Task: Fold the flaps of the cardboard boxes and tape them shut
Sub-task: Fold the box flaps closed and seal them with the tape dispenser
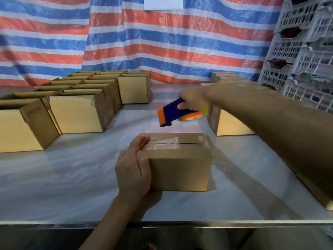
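Above box (pixel 178 165): tape gun (pixel 173 112) (R hand (pixel 193 100))

One taped box (pixel 180 170); one tape dispenser (pixel 173 114) just beyond it; left hand (pixel 133 170), right hand (pixel 193 100), two; open boxes (pixel 77 114) left of it, past counting.

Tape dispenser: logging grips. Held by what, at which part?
The right hand grips the tape dispenser by its blue handle; left hand holds the cardboard box by its left end.

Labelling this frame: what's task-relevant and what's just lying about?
Job: taped box, gripped by left hand; tape dispenser, held by right hand; rows of other boxes.
Lying about: striped tarp; grey crates; white sign.
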